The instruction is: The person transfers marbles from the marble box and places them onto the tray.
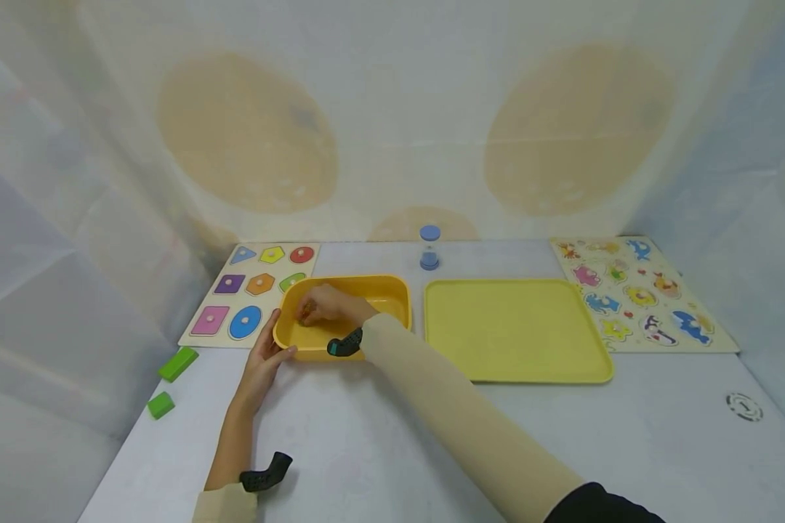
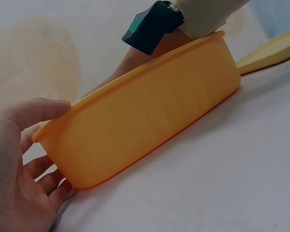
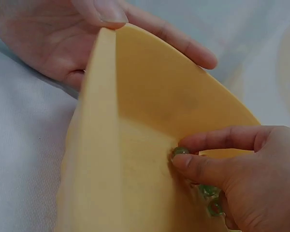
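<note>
An orange-yellow plastic bin (image 1: 395, 319) stands on the white table. At its left end my left hand (image 1: 262, 363) holds it, the thumb over the rim and the other fingers along the outside wall, as the left wrist view also shows. My right hand (image 1: 327, 303) reaches down inside. Between thumb and index finger it pinches a green glass marble (image 3: 181, 152) close to the bin's floor. More green marbles (image 3: 209, 190) show beneath the palm, partly hidden by the curled fingers.
Right of the bin lies a yellow tray (image 1: 517, 330). A shape puzzle board (image 1: 203, 309) is behind left, an animal puzzle board (image 1: 628, 319) far right. A small clear container with blue ends (image 1: 429, 247) stands at the back. Two green blocks (image 1: 178, 365) lie left.
</note>
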A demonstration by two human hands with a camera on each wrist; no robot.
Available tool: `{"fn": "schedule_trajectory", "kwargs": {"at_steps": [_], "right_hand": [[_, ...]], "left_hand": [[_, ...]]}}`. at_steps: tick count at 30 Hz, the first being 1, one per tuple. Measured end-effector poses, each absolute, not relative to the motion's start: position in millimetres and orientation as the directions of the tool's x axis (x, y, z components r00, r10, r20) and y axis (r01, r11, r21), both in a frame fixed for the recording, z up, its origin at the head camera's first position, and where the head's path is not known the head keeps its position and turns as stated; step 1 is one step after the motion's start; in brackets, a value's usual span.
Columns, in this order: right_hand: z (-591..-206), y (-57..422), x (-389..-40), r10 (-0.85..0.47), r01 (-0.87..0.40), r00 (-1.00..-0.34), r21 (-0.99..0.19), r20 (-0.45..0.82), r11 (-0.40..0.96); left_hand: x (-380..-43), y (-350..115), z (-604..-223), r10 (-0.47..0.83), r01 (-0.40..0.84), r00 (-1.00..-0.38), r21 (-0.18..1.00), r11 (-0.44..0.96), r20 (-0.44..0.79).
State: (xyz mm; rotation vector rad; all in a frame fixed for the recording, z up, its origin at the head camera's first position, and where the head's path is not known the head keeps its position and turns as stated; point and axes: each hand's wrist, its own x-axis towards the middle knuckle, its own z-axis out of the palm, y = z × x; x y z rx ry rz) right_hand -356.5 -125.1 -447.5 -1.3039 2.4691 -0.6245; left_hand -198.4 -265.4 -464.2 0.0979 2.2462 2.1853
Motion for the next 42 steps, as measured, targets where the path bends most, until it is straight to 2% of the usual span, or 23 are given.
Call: {"fn": "schedule_trajectory", "kwargs": {"at_steps": [3, 9, 14, 19, 23, 27, 32, 37, 42], "right_hand": [[-447, -123, -355, -0.826, -0.690, -0.562, -0.527, -0.043, 0.497], [-438, -114, -354, -0.794, -0.584, -0.608, -0.669, -0.013, 0.458], [-411, -94, -357, -0.791, -0.656, -0.601, -0.635, 0.114, 0.407], [-377, -36, -354, -0.770, -0.711, -0.581, -0.624, 0.262, 0.325], [-372, 36, -347, -0.714, -0.700, -0.629, -0.623, 0.308, 0.349], [-391, 109, -343, -0.636, -0.648, -0.717, -0.608, 0.284, 0.459], [-422, 173, -343, -0.542, -0.512, -0.826, -0.608, 0.154, 0.607], [-446, 201, -344, -0.493, -0.433, -0.867, -0.595, 0.069, 0.678], [-446, 203, -345, -0.482, -0.425, -0.874, -0.575, 0.061, 0.699]], "left_hand": [[-201, -267, -470, 0.044, 0.041, -0.998, 0.999, 0.016, 0.041], [-206, -270, -480, 0.039, 0.054, -0.998, 0.998, 0.024, 0.053], [-208, -272, -479, 0.025, 0.051, -0.998, 0.998, 0.044, 0.050], [-210, -270, -477, 0.025, 0.052, -0.998, 0.998, 0.042, 0.051], [-211, -270, -476, 0.025, 0.054, -0.998, 0.997, 0.057, 0.053], [-212, -272, -474, 0.019, 0.057, -0.998, 0.997, 0.055, 0.056], [-211, -275, -472, 0.014, 0.056, -0.998, 0.998, 0.035, 0.056], [-211, -274, -472, 0.004, 0.059, -0.998, 0.995, 0.080, 0.059], [-212, -270, -474, 0.001, 0.065, -0.998, 0.990, 0.125, 0.065]]}}
